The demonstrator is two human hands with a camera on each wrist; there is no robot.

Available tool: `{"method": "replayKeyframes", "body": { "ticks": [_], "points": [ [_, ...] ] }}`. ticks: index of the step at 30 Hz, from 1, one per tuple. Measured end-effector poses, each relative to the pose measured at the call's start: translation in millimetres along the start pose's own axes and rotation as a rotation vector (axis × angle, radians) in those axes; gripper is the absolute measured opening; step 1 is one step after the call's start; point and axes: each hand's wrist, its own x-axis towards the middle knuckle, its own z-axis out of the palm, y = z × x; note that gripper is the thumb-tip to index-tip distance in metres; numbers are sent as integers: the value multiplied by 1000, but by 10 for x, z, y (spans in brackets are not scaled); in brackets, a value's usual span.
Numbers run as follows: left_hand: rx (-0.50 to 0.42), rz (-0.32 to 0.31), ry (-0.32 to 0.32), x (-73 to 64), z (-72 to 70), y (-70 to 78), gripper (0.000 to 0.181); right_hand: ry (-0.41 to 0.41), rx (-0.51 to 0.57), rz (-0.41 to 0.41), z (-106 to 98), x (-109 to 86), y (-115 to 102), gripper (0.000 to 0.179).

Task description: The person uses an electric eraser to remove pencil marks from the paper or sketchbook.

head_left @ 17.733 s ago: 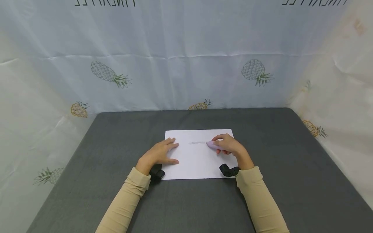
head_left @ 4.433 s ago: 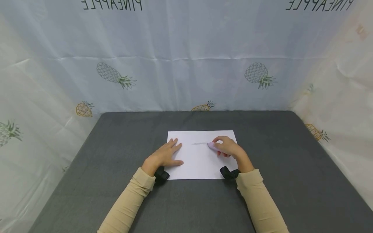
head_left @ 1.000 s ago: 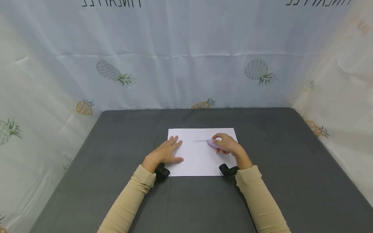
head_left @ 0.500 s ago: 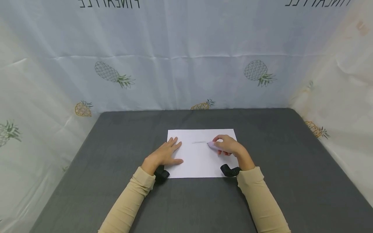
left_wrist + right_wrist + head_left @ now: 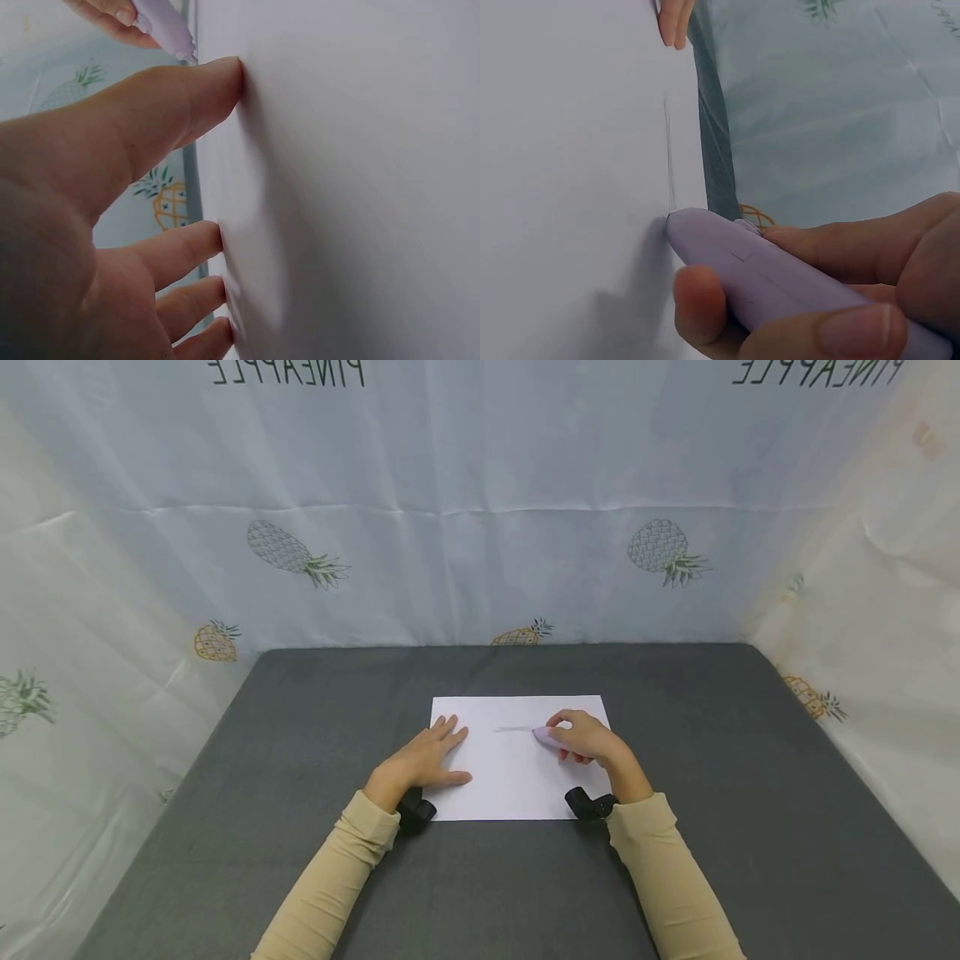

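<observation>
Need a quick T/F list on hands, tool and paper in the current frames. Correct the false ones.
1. The right hand grips a pale purple tapered tool. True.
2. The left hand rests on a rectangular white paper sheet. True.
3. The marks on the sheet are thick red strokes. False: they are thin, faint grey strokes.
4. The sheet lies on a glossy white tabletop. False: it lies on a dark grey, cloth-like table surface.
5. Both arms wear beige fabric sleeves. True.
6. The tool's tip points away from the left hand. False: it points toward that hand's side.
</observation>
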Motion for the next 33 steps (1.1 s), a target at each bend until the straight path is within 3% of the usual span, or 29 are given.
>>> {"method": "replayKeyframes", "body": {
  "ticks": [10,17,26,33],
  "points": [
    [6,7,1,2,4,10,79,35,-10,1,42,43,0,34],
    [7,3,-3,8,-1,4,79,-21,-21,11,-50,2,12,33],
    [6,-4,-3,14,-3,-2,79,26,-23,2,41,59,-20,34],
    [0,-12,-6,18,20,-9,80,-8,-28,2,-5,16,16,31]
  ]
}}
